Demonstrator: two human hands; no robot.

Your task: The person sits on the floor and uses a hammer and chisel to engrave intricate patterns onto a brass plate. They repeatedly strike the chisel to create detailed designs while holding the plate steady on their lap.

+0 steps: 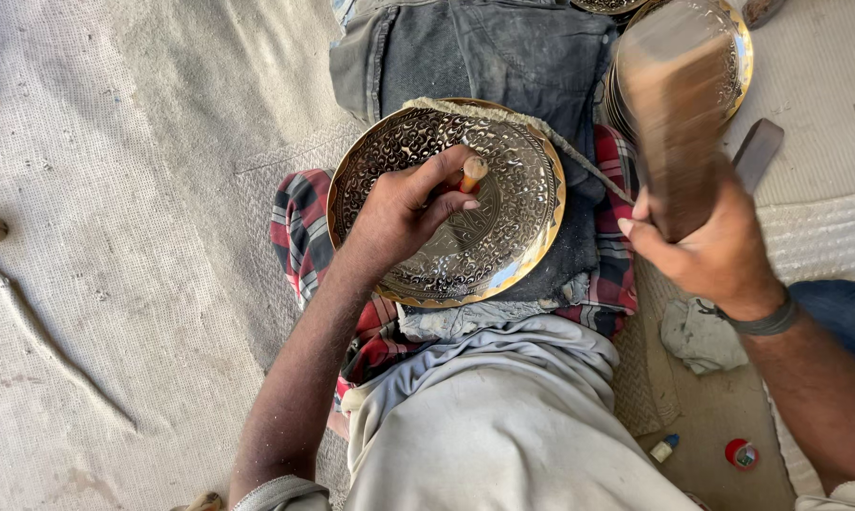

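On a woven floor mat (115, 237), the left hand (399, 213) pinches a chisel (472, 173) upright against the engraved brass plate (446, 203) (steadied on the lap); the right hand (707, 246) grips a blurred mallet (669, 132).

The plate (503, 237) lies on the lap, over a cloth (300, 227). The left hand (404, 208) rests on it, holding a punch (472, 173). The right hand (707, 246), raised to its right, grips a mallet (669, 123). A stack of plates (730, 47) sits behind.
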